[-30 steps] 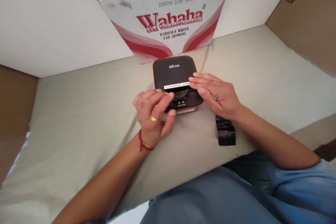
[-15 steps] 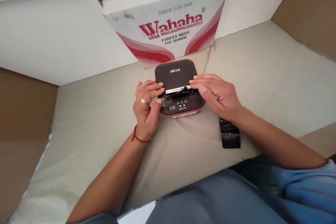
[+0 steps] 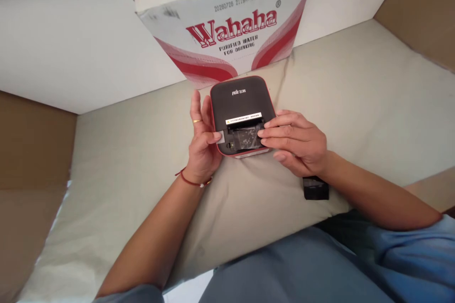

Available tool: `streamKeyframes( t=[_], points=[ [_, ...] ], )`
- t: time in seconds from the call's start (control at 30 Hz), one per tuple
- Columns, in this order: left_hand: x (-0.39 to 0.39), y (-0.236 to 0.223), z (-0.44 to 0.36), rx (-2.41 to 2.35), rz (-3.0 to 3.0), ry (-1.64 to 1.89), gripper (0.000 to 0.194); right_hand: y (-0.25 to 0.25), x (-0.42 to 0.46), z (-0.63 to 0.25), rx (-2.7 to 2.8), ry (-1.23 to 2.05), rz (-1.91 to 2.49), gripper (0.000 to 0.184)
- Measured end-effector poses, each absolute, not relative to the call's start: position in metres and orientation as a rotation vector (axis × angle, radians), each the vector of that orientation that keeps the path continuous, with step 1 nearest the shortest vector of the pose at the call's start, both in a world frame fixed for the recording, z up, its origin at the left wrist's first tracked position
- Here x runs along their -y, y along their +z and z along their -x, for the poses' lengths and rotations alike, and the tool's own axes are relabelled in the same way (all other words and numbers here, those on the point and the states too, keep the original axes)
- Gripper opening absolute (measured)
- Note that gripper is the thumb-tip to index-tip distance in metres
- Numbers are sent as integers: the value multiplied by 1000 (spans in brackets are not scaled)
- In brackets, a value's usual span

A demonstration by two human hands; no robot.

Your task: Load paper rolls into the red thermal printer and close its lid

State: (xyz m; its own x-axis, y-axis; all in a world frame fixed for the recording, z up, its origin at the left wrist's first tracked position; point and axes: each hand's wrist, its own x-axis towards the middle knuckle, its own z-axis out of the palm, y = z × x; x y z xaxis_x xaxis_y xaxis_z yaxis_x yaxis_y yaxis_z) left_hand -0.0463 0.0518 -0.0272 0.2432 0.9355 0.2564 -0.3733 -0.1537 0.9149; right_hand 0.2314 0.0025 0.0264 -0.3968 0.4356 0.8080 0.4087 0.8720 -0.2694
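Observation:
A small black label printer [image 3: 239,102] with a red edge and white lettering lies on the cloth. A piece of black film [image 3: 246,137] lies over the buttons below its slot. My left hand [image 3: 206,142] grips the printer's left side, its thumb on a grey tab [image 3: 221,137] and its fingers along the edge. From the right, my right hand [image 3: 298,141] rests its stretched fingertips on the film's right end, its thumb held lower and apart. Partly covered by my right wrist, a glossy black strip [image 3: 315,189] lies on the cloth.
Right behind the printer stands a Wahaha water carton [image 3: 227,33]. White boxes [image 3: 85,47] are at the back, with brown cardboard at left [image 3: 35,151] and right [image 3: 423,14]. A pale cloth [image 3: 124,189] covers the surface, and its front edge is near my body.
The black film, which stood curled at the slot, now lies flat over the buttons. My right hand has moved down with it. My left fingers have shifted off the top to the printer's side.

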Motion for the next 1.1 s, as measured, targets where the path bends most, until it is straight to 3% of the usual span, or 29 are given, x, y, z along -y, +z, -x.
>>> streamKeyframes(
  t=[0.23,0.37,0.47,0.57,0.63,0.8,1.1],
  points=[
    [-52,-39,46,-689,-1220,1290,109,27,-7,-227,2021,43,562,23],
    [-59,-49,47,-642,-1262,1287,99,46,-6,-230,2087,184,579,24],
    [-62,-55,45,-617,-1270,1331,91,75,-16,-228,2054,378,861,39],
    [-63,-56,42,-612,-1245,1348,88,95,-47,-221,2123,448,1201,36],
    [-64,-55,40,-612,-1235,1336,88,95,-72,-213,2304,395,1276,28],
    [-65,-56,37,-615,-1266,1353,90,68,-114,-186,2460,144,1354,29],
    [-69,-68,37,-630,-1287,1357,97,49,-125,-188,2558,105,1375,28]
  ],
)
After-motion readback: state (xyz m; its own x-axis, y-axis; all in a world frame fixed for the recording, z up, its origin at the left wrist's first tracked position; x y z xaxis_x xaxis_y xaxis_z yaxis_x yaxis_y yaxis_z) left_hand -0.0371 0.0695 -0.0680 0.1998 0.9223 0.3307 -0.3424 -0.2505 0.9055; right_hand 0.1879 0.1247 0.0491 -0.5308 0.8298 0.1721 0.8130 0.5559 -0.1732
